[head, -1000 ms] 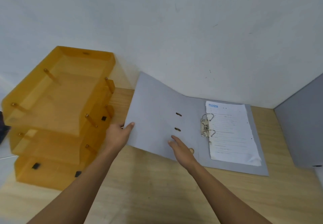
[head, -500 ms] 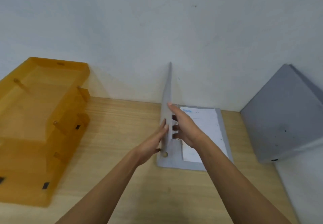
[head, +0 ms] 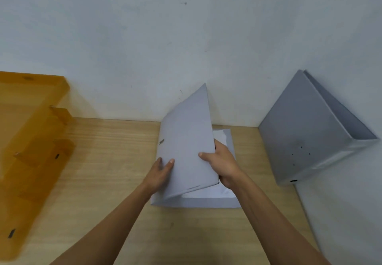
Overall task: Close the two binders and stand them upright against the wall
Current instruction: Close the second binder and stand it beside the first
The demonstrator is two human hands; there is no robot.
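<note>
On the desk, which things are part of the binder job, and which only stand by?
Part of the job:
- half-closed grey binder with papers
- second grey binder at the right wall
- left hand, right hand
- wall

Standing by:
- orange stacked paper trays

Ahead of you: a plain wall [head: 186, 37], pale grey-white, matt, with a few small dark specks and faint scuff marks. It meets the desk [head: 107, 161] in a straight horizontal line.

Beneath you: the desk, light wood-grain top, grain running left to right, evenly lit with soft shadows only.

To your right: a second pale surface [head: 341, 213], same tone as the wall, rising along the desk's right edge and forming a corner.

To your left: stacked letter trays [head: 31, 136] in translucent amber plastic, set on the desk against the wall, partly blurred.
</note>
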